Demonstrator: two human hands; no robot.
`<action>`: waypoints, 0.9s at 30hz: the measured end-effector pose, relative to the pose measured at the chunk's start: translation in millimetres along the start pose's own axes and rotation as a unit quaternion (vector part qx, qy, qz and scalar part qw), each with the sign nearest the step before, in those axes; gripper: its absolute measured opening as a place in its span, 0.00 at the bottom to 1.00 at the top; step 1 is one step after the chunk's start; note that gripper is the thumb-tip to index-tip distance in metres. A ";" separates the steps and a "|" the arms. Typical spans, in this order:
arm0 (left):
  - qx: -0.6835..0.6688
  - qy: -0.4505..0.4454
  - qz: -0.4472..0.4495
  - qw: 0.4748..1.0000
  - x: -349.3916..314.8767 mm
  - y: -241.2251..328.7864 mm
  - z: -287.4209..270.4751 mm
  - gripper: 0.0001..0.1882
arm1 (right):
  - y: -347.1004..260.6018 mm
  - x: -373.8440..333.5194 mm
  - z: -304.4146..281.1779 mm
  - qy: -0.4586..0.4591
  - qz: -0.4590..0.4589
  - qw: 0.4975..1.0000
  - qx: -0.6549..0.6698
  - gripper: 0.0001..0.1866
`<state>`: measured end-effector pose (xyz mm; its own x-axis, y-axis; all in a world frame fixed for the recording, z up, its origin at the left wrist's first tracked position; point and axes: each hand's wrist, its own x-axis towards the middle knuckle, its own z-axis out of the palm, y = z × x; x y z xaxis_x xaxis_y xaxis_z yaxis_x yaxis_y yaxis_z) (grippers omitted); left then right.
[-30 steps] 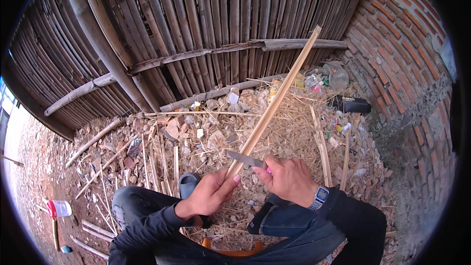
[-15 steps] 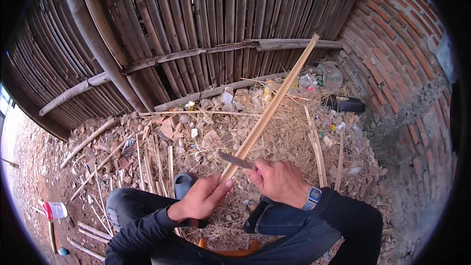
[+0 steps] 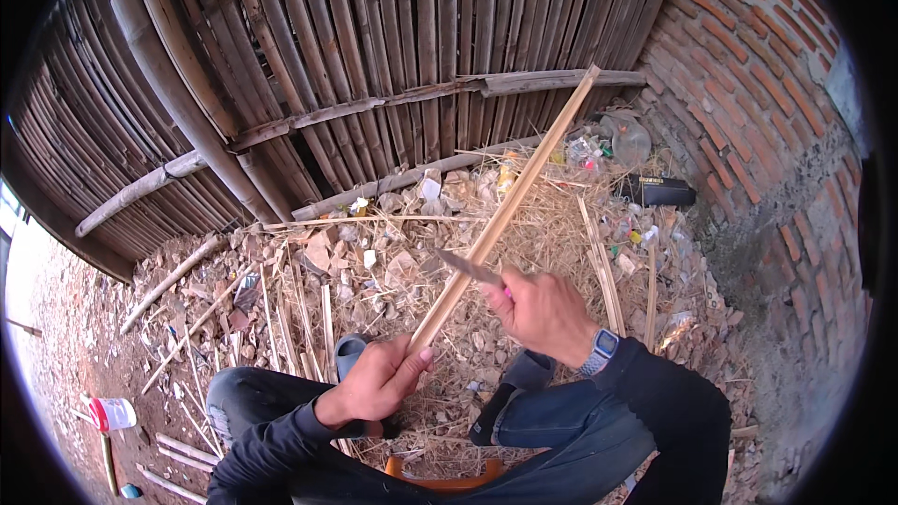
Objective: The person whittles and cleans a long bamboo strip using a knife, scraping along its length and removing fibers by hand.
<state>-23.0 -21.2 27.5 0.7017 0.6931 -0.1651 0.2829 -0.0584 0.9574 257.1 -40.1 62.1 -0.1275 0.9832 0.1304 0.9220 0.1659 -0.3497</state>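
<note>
My left hand (image 3: 374, 382) grips the near end of a long pale bamboo strip (image 3: 520, 189) that slants up and to the right toward the fence. My right hand (image 3: 543, 310) holds a knife (image 3: 468, 268) with a pink handle, its blade lying against the strip just above my left hand. A watch (image 3: 601, 350) sits on my right wrist. Both arms wear dark sleeves, and my knees in dark trousers and jeans fill the lower middle of the view.
A bamboo fence (image 3: 355, 65) stands ahead and a brick wall (image 3: 748, 112) curves on the right. The ground is littered with shavings, bamboo slats (image 3: 599, 266), rubble and plastic scraps. A black box (image 3: 659, 191) lies by the wall. A white bottle (image 3: 114, 411) lies at lower left.
My right hand has drawn the knife a little along the strip, and the strip's far end has shifted slightly. My left hand keeps its grip.
</note>
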 end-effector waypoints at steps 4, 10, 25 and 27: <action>0.002 -0.011 -0.003 1.000 -7.8 0.5 -2.5 0.17 | 121.4 35.2 -36.8 0.187 0.175 0.959 -0.120 0.31; -0.075 -0.018 -0.003 0.997 0.0 -3.6 -0.4 0.18 | 171.2 -3.4 -45.4 0.249 0.214 0.943 0.049 0.29; -0.025 0.025 0.158 0.987 25.0 -3.2 62.8 0.24 | -30.3 3.8 -7.7 -0.052 0.016 0.884 0.464 0.12; 0.057 0.040 0.150 0.986 23.1 -8.9 61.0 0.24 | -29.0 7.7 -2.2 -0.062 0.014 0.894 0.444 0.11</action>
<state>30.6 -48.6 0.7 0.7127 0.6864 0.1447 0.1453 -0.3462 0.9268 230.2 -37.5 75.2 -0.2002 0.9794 0.0256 0.2790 0.0821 -0.9568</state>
